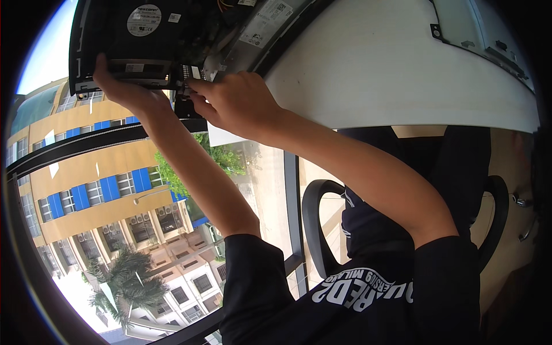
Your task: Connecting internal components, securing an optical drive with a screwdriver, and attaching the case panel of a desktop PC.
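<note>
An opened black desktop computer case [103, 34] lies at the upper left, its inside showing. A round white label [144, 20] is on a dark part of it. My left hand [135, 95] grips the near edge of the case, its thumb raised against the dark part and its other fingers mostly hidden. My right hand [241, 103] is closed, with thumb and forefinger pinched at a small slotted metal part [194, 73] at the case's near edge. Whatever lies between those fingertips is too small to make out.
The case rests by the left end of a white table [356, 63]. A metal panel with brackets [489, 37] lies at the far right. Below the table is a black chair armrest [319, 224]. Left of me a window frame [103, 144] borders glass, with buildings outside.
</note>
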Motion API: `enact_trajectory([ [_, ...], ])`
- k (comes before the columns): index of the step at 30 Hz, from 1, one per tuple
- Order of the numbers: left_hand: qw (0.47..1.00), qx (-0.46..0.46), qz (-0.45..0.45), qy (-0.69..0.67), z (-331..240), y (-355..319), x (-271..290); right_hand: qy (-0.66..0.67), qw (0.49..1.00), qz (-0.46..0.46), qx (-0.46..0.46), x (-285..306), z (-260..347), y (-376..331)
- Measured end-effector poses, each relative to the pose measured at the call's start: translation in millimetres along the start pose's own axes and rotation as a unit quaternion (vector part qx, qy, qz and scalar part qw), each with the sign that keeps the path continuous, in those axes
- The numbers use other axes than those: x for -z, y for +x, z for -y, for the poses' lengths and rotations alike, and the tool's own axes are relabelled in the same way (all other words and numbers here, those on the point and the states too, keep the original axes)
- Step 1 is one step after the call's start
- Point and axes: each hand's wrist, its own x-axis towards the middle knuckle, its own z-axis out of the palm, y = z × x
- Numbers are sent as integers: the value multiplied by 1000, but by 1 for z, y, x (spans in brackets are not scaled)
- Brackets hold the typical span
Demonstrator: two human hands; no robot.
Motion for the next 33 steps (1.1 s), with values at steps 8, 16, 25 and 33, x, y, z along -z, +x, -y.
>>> enact_trajectory([
  [8,1000,-4,-7,3,2,2,0,10,1000,-11,-17,-1,1,1],
  [16,1000,-12,-12,11,1,-1,-1,34,998,-33,-38,-3,2,-2],
  [25,1000,-17,-6,25,4,2,2,86,992,-64,-70,-8,2,-4],
  [33,999,-24,-14,30,4,3,1,100,990,-67,-79,-7,4,0],
])
